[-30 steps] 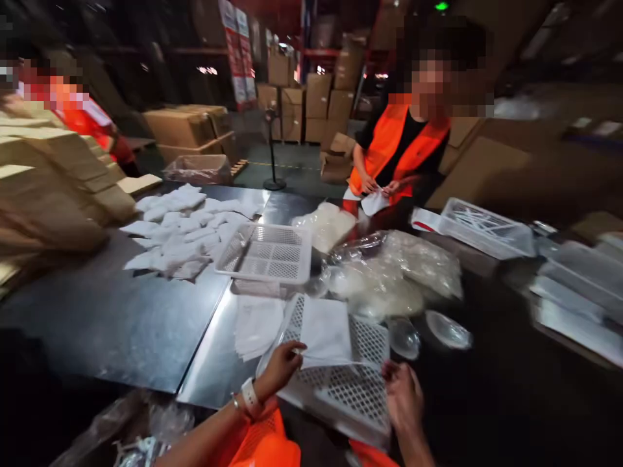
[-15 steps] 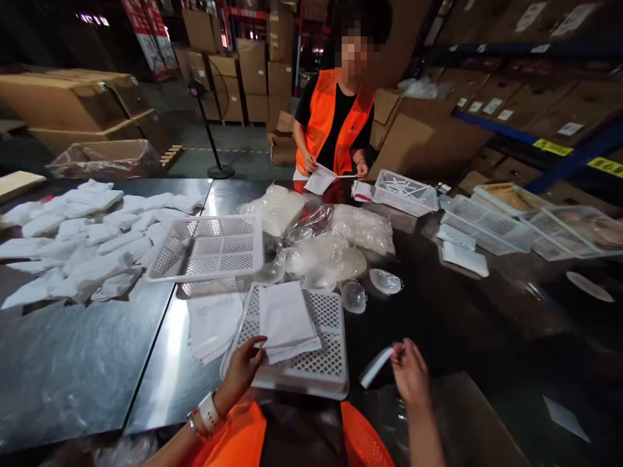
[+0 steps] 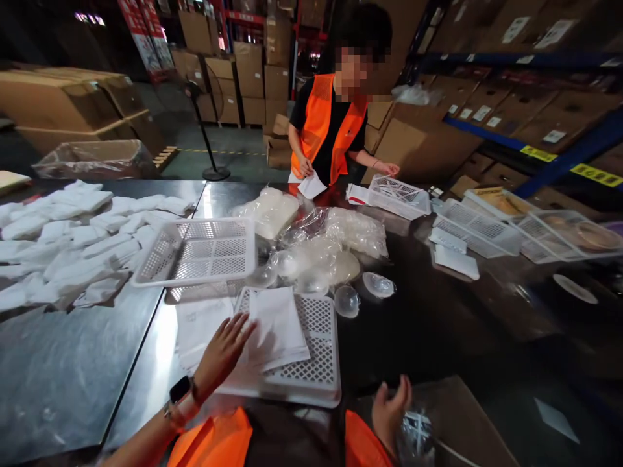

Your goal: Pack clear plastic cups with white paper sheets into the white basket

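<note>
My left hand [image 3: 224, 350] lies flat, fingers spread, on the left edge of a stack of white pouches [image 3: 280, 324] in a white perforated tray [image 3: 321, 363] at the table's near edge. My right hand [image 3: 392, 408] hangs low over a cardboard box [image 3: 467, 421] at the bottom right, fingers loosely curled and holding nothing. Clear dome-shaped pieces [image 3: 346, 301] lie just beyond the tray, beside plastic bags holding more of them [image 3: 335, 250].
A second white tray [image 3: 197, 250] sits behind the near one, with a heap of white packets [image 3: 73, 233] to its left. A co-worker in an orange vest [image 3: 331, 123] stands across the table holding a pouch. More trays [image 3: 481, 224] stand at the right.
My right hand has dropped the white strip it held and sunk toward the box. My left hand has moved from the tray's edge onto the pouch stack.
</note>
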A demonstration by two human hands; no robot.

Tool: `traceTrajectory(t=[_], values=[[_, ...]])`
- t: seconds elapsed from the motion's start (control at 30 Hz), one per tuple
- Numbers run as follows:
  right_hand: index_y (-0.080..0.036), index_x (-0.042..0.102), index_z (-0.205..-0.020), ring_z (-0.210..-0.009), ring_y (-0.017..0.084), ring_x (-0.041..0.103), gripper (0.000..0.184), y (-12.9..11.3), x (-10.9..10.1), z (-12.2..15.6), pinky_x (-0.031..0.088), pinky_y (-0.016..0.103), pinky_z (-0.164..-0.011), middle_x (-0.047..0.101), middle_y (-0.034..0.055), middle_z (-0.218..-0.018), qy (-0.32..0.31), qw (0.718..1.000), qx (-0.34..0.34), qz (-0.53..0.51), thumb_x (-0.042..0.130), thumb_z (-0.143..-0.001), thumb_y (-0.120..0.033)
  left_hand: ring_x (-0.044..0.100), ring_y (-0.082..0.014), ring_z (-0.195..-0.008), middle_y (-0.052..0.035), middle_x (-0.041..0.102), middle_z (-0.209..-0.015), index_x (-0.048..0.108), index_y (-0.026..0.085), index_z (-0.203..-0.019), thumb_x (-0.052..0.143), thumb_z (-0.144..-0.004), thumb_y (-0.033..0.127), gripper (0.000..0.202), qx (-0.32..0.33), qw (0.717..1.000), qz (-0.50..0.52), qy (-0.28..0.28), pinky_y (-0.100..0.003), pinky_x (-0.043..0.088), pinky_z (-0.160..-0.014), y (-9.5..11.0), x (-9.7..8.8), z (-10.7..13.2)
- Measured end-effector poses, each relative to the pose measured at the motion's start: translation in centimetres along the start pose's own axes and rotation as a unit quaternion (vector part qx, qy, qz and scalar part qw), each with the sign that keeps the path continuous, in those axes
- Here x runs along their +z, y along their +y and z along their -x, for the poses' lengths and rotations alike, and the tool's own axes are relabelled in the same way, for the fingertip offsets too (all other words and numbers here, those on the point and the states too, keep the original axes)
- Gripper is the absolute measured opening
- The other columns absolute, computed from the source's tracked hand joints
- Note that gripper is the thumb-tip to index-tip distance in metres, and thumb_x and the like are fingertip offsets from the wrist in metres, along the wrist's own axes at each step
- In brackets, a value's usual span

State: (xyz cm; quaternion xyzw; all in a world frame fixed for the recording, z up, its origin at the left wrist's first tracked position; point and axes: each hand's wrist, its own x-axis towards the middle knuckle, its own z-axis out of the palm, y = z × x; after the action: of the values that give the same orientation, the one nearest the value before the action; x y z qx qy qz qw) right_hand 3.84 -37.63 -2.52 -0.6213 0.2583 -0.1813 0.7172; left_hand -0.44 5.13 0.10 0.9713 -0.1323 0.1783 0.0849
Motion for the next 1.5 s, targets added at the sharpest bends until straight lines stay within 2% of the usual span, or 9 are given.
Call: traceTrajectory(t=[0.1,0.17,0.27,0.33,0.4,0.73,0.87,1.1,1.5], values=[[-0.026,0.075,-0.089,-0.131,0.031,0.057,0.022,1.1,5.7,-1.6,0.041,0.056,-0.116,0.074,0.0054,-0.117,-0.21,0.943,-0.204,0.157,0.083,-0.07,-0.021,0.048,-0.0269,-0.142,-0.0098,0.053,-0.153,0.046,0.029,-0.15,0.043,-0.091,-0.001,0.066,0.167,0.983,-0.056,-0.044,-0.051,0.035,-0.118,-0.3,0.7,-3.2],[-0.03,0.075,-0.105,-0.13,0.024,0.06,0.03,1.1,10.4,-2.4,0.039,0.053,-0.119,0.074,0.0029,-0.124,-0.453,0.745,-0.402,0.278,0.064,-0.086,-0.011,0.05,-0.0272,-0.14,-0.0109,0.054,-0.151,0.045,0.028,-0.15,0.048,-0.095,0.007,0.059,0.229,0.97,-0.053,-0.065,-0.051,0.035,-0.117,-0.3,1.7,-4.5],[-0.034,0.06,-0.135,-0.138,0.017,0.052,0.051,0.8,16.5,-2.5,0.038,0.047,-0.119,0.062,0.0023,-0.143,-0.617,0.439,-0.57,0.319,0.048,-0.095,-0.005,0.054,-0.0306,-0.136,-0.0139,0.06,-0.145,0.05,0.026,-0.146,0.053,-0.099,0.022,0.048,0.257,0.964,-0.045,-0.058,-0.052,0.039,-0.114,-0.5,3.6,-4.7],[-0.028,0.054,-0.142,-0.141,0.02,0.049,0.048,0.9,19.0,-2.0,0.038,0.049,-0.119,0.057,0.009,-0.147,-0.649,0.35,-0.59,0.329,0.048,-0.098,-0.011,0.054,-0.0315,-0.136,-0.0152,0.061,-0.143,0.051,0.026,-0.145,0.055,-0.099,0.026,0.047,0.264,0.962,-0.035,-0.051,-0.053,0.041,-0.113,-1.0,4.5,-4.3],[-0.021,0.056,-0.141,-0.141,0.024,0.049,0.045,1.2,20.1,-1.8,0.038,0.053,-0.118,0.057,0.0157,-0.147,-0.663,0.327,-0.584,0.336,0.047,-0.098,-0.014,0.051,-0.0322,-0.139,-0.0148,0.057,-0.147,0.049,0.03,-0.147,0.056,-0.098,0.025,0.05,0.26,0.963,-0.02,-0.067,-0.056,0.039,-0.114,-1.5,5.0,-3.9],[-0.019,0.071,-0.124,-0.13,0.027,0.06,0.038,1.9,20.1,-2.3,0.046,0.05,-0.112,0.066,0.0168,-0.135,-0.704,0.441,-0.48,0.282,0.052,-0.091,-0.018,0.039,-0.0366,-0.147,-0.0123,0.039,-0.161,0.05,0.042,-0.145,0.056,-0.092,0.011,0.062,0.166,0.955,0.111,-0.217,-0.065,0.036,-0.114,-2.2,4.4,-4.4],[-0.021,0.077,-0.11,-0.113,0.025,0.071,0.033,1.6,18.7,-1.1,0.054,0.047,-0.104,0.078,0.0113,-0.114,-0.647,0.594,-0.405,0.254,0.051,-0.09,-0.026,0.043,-0.0343,-0.145,-0.0112,0.053,-0.153,0.062,0.032,-0.136,0.056,-0.09,0.024,0.047,0.055,0.94,0.29,-0.169,-0.068,0.021,-0.12,-1.2,3.2,-3.4],[-0.019,0.068,-0.074,-0.063,0.023,0.069,0.054,2.3,17.4,3.8,0.055,0.031,-0.058,0.072,0.0071,-0.068,-0.39,0.853,-0.245,0.245,0.036,-0.098,-0.056,0.072,-0.025,-0.079,-0.0091,0.078,-0.083,0.075,0.021,-0.081,0.036,-0.094,0.071,0.065,-0.294,0.842,0.447,0.069,-0.037,0.059,-0.075,2.4,3.4,-3.2],[-0.024,0.055,-0.06,-0.052,0.019,0.052,0.052,3.1,20.9,5.3,0.04,0.03,-0.055,0.064,0.0064,-0.057,-0.192,0.912,-0.201,0.3,0.039,-0.084,-0.068,0.055,-0.0185,-0.055,-0.0017,0.06,-0.06,0.053,0.024,-0.069,0.028,-0.092,0.076,0.062,-0.402,0.825,0.371,0.144,-0.031,0.043,-0.055,2.6,4.7,-5.7]])
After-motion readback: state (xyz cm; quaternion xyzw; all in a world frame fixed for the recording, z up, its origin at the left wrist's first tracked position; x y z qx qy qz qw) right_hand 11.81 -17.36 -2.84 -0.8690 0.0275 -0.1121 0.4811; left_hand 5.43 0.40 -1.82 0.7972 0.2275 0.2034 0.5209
